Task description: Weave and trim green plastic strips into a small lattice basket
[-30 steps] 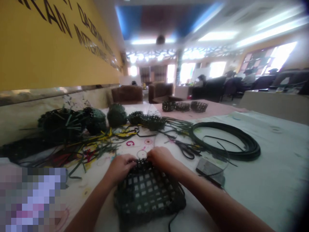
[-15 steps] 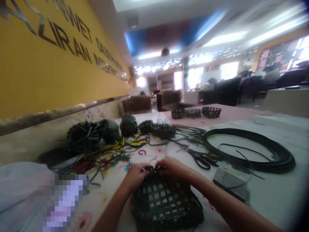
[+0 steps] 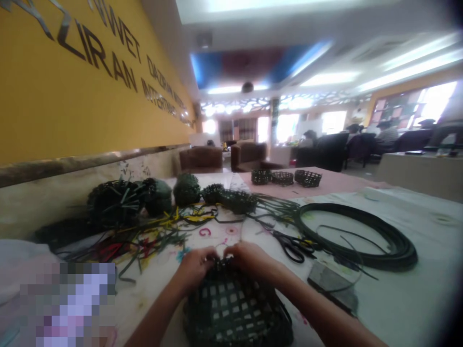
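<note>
A dark green woven basket (image 3: pixel 235 306) with an open lattice lies in front of me at the bottom of the view. My left hand (image 3: pixel 197 267) grips its far rim from the left, fingers bent around the edge. On the right side of the same rim, my right hand (image 3: pixel 251 260) is closed, thumb and fingers pinching the weave close to the left hand. A thin pale loop shows just beyond the fingertips. Whether a strip lies between the fingers I cannot make out.
Black-handled scissors (image 3: pixel 291 248) and a grey block (image 3: pixel 333 286) lie to the right, near a coil of dark strip (image 3: pixel 390 255). Several finished-looking baskets (image 3: pixel 186 189) stand along the back left, behind loose coloured strips (image 3: pixel 146 248). Small baskets (image 3: pixel 307 178) sit on the pink cloth.
The camera view has shifted slightly, so the table things appear further left. Both hands stay at the basket's far rim, with a slightly wider gap between the fingertips.
</note>
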The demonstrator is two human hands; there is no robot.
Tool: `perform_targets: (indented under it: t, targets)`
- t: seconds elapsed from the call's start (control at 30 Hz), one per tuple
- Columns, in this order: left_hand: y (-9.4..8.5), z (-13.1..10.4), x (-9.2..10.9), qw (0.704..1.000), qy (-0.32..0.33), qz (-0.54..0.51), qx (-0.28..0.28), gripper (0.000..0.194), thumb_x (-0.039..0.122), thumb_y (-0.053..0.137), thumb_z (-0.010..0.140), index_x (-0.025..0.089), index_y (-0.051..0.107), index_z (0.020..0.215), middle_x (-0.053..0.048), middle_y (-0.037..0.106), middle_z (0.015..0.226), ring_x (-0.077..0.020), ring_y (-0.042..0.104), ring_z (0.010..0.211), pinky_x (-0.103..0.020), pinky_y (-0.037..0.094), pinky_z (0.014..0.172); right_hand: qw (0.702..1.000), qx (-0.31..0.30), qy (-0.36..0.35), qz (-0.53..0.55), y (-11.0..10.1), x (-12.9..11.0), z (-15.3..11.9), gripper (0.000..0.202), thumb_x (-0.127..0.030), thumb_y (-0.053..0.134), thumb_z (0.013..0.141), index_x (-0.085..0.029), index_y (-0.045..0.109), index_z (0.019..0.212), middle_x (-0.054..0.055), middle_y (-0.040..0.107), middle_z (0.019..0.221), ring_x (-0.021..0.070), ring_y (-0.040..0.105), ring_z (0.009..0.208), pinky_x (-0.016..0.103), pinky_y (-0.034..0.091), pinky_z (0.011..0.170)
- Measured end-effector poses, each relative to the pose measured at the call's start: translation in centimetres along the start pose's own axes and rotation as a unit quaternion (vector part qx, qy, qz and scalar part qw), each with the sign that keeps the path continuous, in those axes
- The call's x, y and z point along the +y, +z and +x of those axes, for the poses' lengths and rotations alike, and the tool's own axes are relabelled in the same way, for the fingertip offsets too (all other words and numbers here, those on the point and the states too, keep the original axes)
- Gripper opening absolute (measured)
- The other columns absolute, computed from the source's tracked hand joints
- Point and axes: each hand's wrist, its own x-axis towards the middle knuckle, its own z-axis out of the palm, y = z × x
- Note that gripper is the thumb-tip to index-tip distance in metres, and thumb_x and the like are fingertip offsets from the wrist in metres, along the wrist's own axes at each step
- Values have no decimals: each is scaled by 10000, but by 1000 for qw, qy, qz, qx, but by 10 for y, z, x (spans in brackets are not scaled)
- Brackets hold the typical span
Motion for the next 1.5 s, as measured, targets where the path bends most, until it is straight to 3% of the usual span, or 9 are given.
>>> perform_targets:
  t: [0.1, 0.17, 0.23, 0.3, 0.4, 0.5, 0.63, 0.93, 1.5]
  targets:
    - [-1, -1, 1, 1000, 1, 5, 8, 244, 226, 519, 785, 195, 706, 939, -13, 714, 855, -191, 623, 838, -259, 413, 767, 985, 169, -7, 23, -26, -2, -18, 769, -341, 694, 844, -217, 341, 1515, 140, 392, 1523, 255, 391, 1377, 346, 373, 1081]
    - [-2, -1, 1, 1000, 3, 2, 9, 265, 248, 506, 806, 193, 711, 965, -22, 720, 871, -194, 628, 838, -263, 422, 773, 932, 362, 1, 0, -48, -6, -34, 822, -427, 681, 852, -162, 296, 1529, 160, 265, 1578, 293, 236, 1452, 409, 285, 1156]
    - [-2, -1, 0, 1000, -1, 5, 9, 284, 265, 512, 814, 204, 717, 1000, -25, 728, 885, -199, 638, 845, -268, 428, 778, 894, 447, 0, -38, -63, -10, -44, 748, -438, 602, 906, -182, 286, 1533, 139, 249, 1588, 311, 230, 1451, 446, 274, 1160]
    - [-3, -2, 0, 1000, 3, 17, 8, 293, 256, 529, 802, 215, 727, 1013, -29, 736, 910, -207, 643, 864, -276, 430, 793, 923, 381, -27, -40, -62, -13, -43, 710, -426, 624, 894, -238, 336, 1515, 115, 366, 1540, 323, 348, 1394, 452, 345, 1111]
    - [-2, -3, 1, 1000, -1, 7, 8, 310, 228, 555, 773, 218, 729, 1029, -26, 745, 917, -204, 652, 861, -273, 441, 801, 990, 135, -12, 24, -36, -11, -27, 798, -379, 730, 806, -228, 370, 1502, 121, 634, 1293, 292, 592, 1165, 376, 467, 950]
    - [0, -4, 0, 1000, -9, -23, 5, 356, 168, 554, 730, 211, 732, 1035, -19, 748, 914, -193, 653, 828, -265, 454, 775, 1000, -22, 5, -20, -9, -9, -8, 820, -291, 736, 772, -229, 372, 1504, 114, 727, 1097, 287, 672, 995, 318, 479, 794]
    - [2, -4, 1, 999, -3, -42, 9, 367, 122, 548, 694, 196, 739, 998, -20, 745, 893, -193, 656, 851, -259, 454, 778, 998, -39, -13, -44, -1, -7, -1, 487, -222, 689, 772, -242, 648, 1257, 116, 748, 1017, 290, 692, 924, 293, 451, 717]
    - [7, -7, 6, 999, -5, -48, 8, 378, 122, 549, 683, 201, 745, 996, -7, 745, 862, -178, 645, 793, -248, 452, 736, 996, -63, -28, -54, 3, -10, 5, 236, -268, 628, 830, -223, 756, 1023, 110, 757, 931, 237, 687, 842, 256, 431, 696]
    - [10, -3, 0, 993, -45, -112, -1, 208, 145, 579, 657, 148, 706, 821, 2, 691, 733, -157, 598, 707, -240, 426, 657, 995, -60, -36, -65, 13, -4, 6, 200, -254, 572, 869, -201, 757, 923, 93, 747, 869, 193, 649, 754, 246, 402, 651]
